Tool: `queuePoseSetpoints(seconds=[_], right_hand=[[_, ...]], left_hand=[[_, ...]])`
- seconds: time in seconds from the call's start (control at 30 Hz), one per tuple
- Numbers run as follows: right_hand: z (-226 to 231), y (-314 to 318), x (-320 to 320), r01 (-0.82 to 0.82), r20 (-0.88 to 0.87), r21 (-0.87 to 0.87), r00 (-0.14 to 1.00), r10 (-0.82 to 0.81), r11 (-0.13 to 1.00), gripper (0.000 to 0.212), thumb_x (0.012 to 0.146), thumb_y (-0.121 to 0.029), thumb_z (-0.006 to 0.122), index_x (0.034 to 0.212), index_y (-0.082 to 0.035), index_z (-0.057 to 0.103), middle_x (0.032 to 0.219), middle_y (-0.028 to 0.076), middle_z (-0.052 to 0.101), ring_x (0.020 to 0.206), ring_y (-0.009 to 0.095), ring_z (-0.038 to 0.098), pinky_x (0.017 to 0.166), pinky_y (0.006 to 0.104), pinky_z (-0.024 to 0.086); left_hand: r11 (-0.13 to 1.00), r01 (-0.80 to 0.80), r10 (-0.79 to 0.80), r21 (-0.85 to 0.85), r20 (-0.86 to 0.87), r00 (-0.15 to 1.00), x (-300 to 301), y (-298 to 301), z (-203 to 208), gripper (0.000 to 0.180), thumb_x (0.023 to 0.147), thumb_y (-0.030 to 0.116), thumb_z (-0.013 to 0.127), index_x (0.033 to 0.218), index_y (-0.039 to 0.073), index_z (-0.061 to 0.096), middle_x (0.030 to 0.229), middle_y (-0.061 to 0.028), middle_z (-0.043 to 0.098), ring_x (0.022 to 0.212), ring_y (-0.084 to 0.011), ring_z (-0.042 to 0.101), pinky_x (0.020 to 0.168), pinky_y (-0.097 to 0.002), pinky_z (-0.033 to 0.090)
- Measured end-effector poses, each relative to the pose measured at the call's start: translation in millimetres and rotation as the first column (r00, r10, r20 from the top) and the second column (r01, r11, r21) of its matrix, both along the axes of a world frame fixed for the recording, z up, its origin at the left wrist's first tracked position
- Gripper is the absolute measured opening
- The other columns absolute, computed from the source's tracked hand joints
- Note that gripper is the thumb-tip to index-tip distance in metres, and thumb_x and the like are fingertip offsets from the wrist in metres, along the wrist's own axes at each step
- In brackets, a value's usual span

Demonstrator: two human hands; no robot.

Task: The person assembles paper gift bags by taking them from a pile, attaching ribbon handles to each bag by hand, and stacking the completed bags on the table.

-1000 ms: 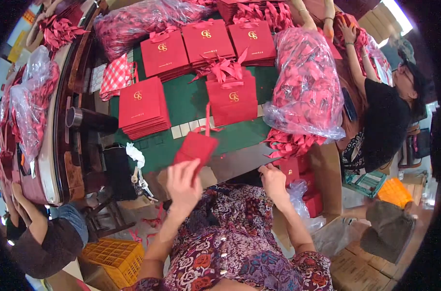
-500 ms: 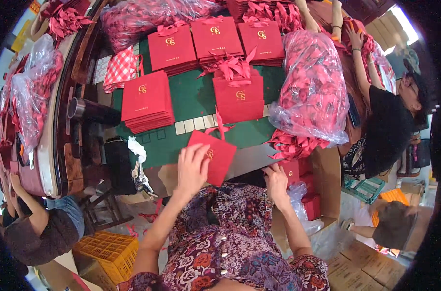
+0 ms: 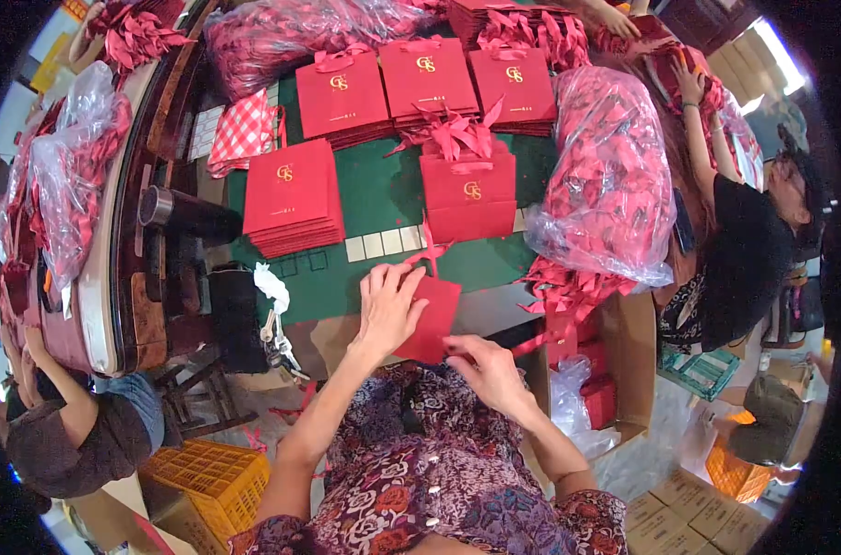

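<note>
A small red paper bag point(image 3: 436, 319) lies tilted at the table's near edge, over my lap. My left hand point(image 3: 386, 307) grips its left side, fingers across its face. A red ribbon handle sticks up from the bag's top. My right hand point(image 3: 494, 377) is at the bag's lower right corner, thumb and fingers pinched together. From it a red ribbon point(image 3: 533, 342) trails off to the right; the fingertips partly hide what they hold. Just beyond stands a stack of red bags point(image 3: 469, 199) with ribbon handles, and a flat stack of red bags point(image 3: 294, 196) lies to its left.
More bag stacks point(image 3: 425, 79) line the back of the green table mat point(image 3: 369, 180). A clear plastic sack of ribbons point(image 3: 614, 166) bulges at right, above a cardboard box point(image 3: 633, 356). A dark cup point(image 3: 184, 213) stands left. Co-workers sit on both sides. A yellow crate point(image 3: 208, 486) is lower left.
My right hand has come from the box's edge at right to the bag's lower corner, bringing a red ribbon. The bag has turned slightly in my left hand; the view has shifted a little.
</note>
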State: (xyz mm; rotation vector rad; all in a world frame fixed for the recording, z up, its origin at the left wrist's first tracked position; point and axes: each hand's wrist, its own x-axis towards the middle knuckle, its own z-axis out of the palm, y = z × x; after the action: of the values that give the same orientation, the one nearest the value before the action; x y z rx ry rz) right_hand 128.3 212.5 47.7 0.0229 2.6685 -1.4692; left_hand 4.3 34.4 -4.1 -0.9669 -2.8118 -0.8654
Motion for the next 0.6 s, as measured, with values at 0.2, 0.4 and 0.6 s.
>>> queuePoseSetpoints(seconds=[0.2,0.4,0.6], right_hand=[[-11.8,-10.6,-27.1,0.145,-0.043,-0.053,0.988,-0.147,0.988,0.018,0.088,-0.01,0.072,0.102,0.001,0.067,0.093,0.015,0.071,0.081,0.025,0.071,0.071,0.0334,0.054],[-31.3,-14.3,-50.5,0.236,-0.056,0.025,0.971,-0.234,0.972,0.017,0.09,-0.017,0.067,0.094,-0.001,0.066,0.09,0.019,0.069,0.081,0.036,0.068,0.07,0.0431,0.053],[-40.0,-22.0,-55.1,0.298,-0.074,0.073,0.953,-0.293,0.952,0.013,0.085,-0.014,0.069,0.086,-0.001,0.068,0.072,0.014,0.068,0.062,0.025,0.067,0.061,0.0364,0.052]], left_hand=[[0.999,-0.048,0.048,-0.005,-0.006,0.999,5.9,-2.1,8.3,0.05,0.076,0.019,0.077,0.122,0.007,0.061,0.119,-0.0114,0.054,0.113,-0.0332,0.047,0.095,-0.0475,0.038],[0.997,-0.076,0.076,-0.007,0.041,0.996,7.4,-1.8,13.1,0.041,0.073,0.019,0.079,0.11,0.012,0.063,0.108,-0.0078,0.056,0.107,-0.0303,0.048,0.091,-0.044,0.037],[0.994,-0.088,0.081,0.065,0.102,0.991,12.6,-0.1,12.7,0.032,0.076,0.016,0.076,0.106,0.014,0.066,0.101,-0.0076,0.056,0.102,-0.0287,0.05,0.088,-0.0423,0.035]])
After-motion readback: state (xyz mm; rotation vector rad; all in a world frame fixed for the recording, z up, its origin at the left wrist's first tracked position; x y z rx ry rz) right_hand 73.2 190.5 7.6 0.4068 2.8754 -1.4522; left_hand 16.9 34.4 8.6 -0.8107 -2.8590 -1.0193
